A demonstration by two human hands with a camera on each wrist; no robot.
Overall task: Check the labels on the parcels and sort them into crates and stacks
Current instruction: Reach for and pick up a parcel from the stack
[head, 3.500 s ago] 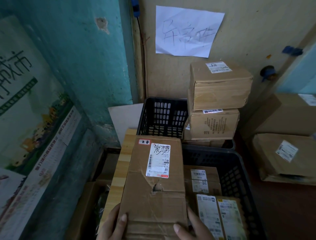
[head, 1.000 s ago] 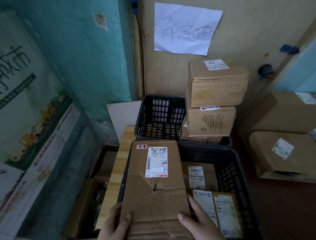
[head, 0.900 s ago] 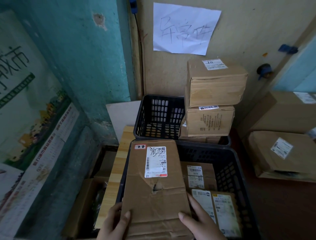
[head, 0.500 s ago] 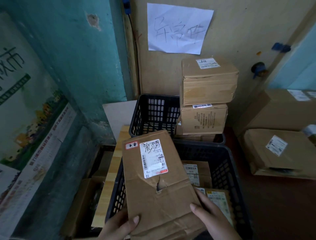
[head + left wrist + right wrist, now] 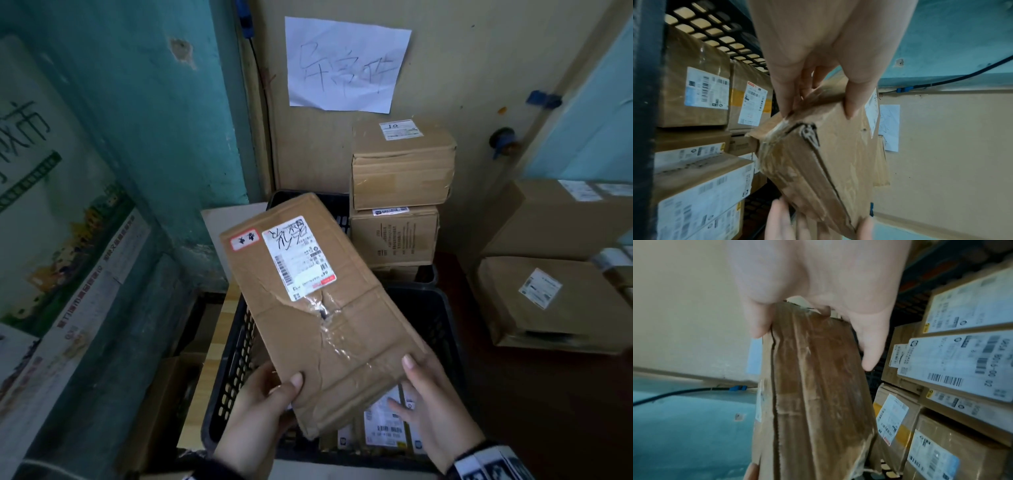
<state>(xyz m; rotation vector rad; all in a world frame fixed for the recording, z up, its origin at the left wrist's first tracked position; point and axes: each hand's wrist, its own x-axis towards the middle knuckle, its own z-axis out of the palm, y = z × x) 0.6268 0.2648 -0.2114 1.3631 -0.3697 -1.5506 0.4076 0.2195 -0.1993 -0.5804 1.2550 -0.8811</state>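
A: Beige wall, handwritten sign [image 5: 347, 63]; where's the parcel [image 5: 329, 308]?

B: I'm holding it tilted above the black crate [image 5: 226, 370], left hand [image 5: 257, 411] and right hand [image 5: 435, 407] clamped on its near end. It's feeling light, crumpled, tape-slick; I'm favouring the edges.

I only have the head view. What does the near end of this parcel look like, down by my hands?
Observer: In the left wrist view, the parcel has an end flap gaping at one corner, beside wrinkled tape.
Operator: And the side by my right hand?
Observer: In the right wrist view, a dark split seam runs along that side, starting below the right hand.
Operator: Anything hidden in the crate?
Observer: A yellow-taped box sits inside the crate.
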